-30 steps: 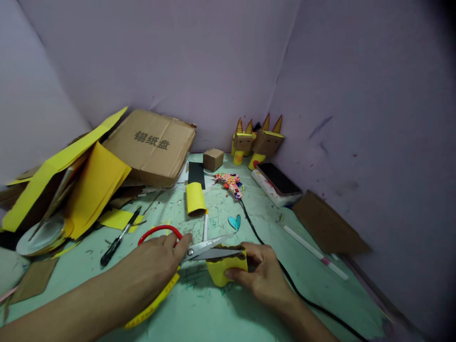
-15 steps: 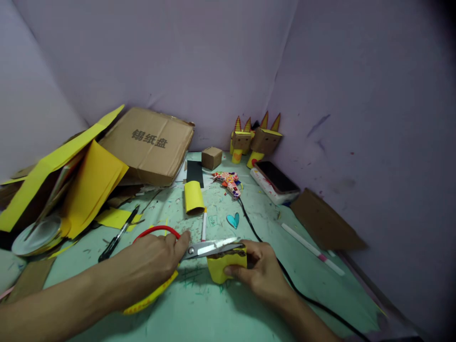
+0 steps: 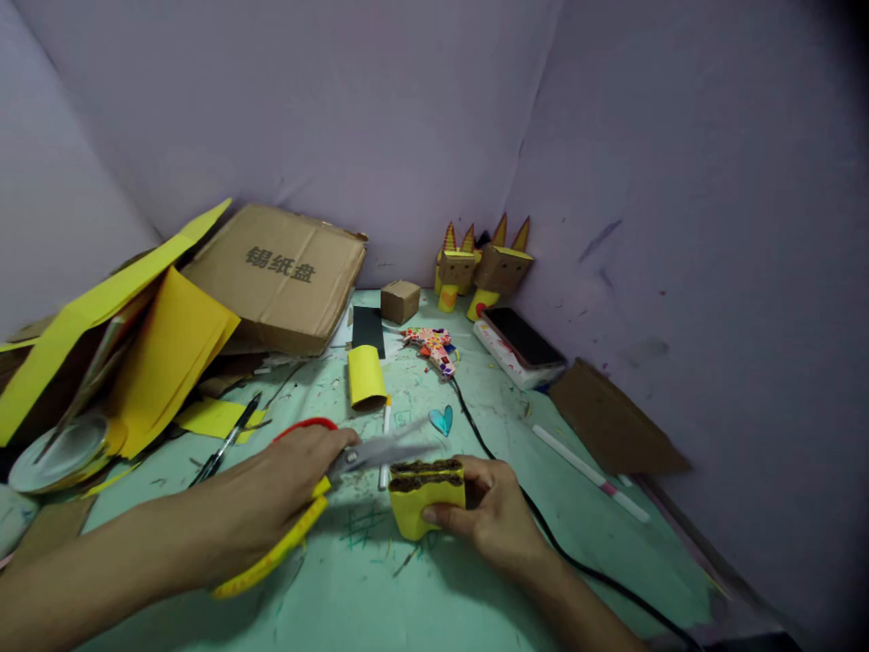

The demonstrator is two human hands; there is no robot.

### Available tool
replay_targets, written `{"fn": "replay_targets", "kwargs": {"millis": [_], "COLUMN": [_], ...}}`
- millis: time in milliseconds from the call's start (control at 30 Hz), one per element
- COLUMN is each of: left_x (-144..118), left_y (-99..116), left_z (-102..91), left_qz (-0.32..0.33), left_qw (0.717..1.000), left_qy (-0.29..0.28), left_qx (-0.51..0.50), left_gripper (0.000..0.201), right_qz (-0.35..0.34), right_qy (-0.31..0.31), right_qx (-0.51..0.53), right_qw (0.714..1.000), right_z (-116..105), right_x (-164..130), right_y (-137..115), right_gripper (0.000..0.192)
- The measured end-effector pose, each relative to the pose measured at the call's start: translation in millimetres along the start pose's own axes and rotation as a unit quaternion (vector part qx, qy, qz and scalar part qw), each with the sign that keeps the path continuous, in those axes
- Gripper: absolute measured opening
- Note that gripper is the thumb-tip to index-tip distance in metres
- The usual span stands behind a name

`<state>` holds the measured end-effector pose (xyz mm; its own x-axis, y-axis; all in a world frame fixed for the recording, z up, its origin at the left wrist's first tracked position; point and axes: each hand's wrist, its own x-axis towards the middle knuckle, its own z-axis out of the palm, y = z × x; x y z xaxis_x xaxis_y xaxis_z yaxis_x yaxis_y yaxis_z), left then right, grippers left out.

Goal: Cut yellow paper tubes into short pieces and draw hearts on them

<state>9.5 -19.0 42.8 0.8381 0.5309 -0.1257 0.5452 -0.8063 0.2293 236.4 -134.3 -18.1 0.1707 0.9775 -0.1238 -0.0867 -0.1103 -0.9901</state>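
"What are your hands doing?"

"My left hand (image 3: 291, 489) is curling around the red-handled scissors (image 3: 351, 457), gripping them. My right hand (image 3: 485, 512) is pinching a yellow-covered cardboard piece (image 3: 427, 514) between thumb and fingers, keeping its ragged brown edge facing up over the table (image 3: 353, 607)."

"Are the blades touching it?"

"I'm not managing to tell; they're blurring just beside that edge. They're also crossing in front of a white stick (image 3: 386, 418)."

"Anything else hiding?"

"My left hand is covering much of the handles, and my forearm is blocking the lower end of a black pen (image 3: 221, 453). A yellow strip (image 3: 272, 561) is showing below that hand; whether I'm gripping it is staying unclear."
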Motion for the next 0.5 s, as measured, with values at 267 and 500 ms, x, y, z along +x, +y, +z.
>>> {"fn": "replay_targets", "kwargs": {"millis": [267, 500], "left_x": [-7.0, -0.4], "left_y": [30.2, 13.9], "left_z": [-4.7, 1.2], "left_qz": [-0.019, -0.005], "left_qw": [0.994, 0.979], "left_qy": [-0.053, -0.068], "left_qx": [0.091, 0.194], "left_gripper": [0.06, 0.071], "right_qz": [-0.023, -0.046], "right_qy": [-0.002, -0.011], "right_qx": [-0.045, -0.098], "right_qw": [0.999, 0.994], "right_z": [2.5, -0.1], "right_x": [-1.7, -4.2], "right_y": [-0.8, 1.8], "right_gripper": [0.01, 0.005]}}
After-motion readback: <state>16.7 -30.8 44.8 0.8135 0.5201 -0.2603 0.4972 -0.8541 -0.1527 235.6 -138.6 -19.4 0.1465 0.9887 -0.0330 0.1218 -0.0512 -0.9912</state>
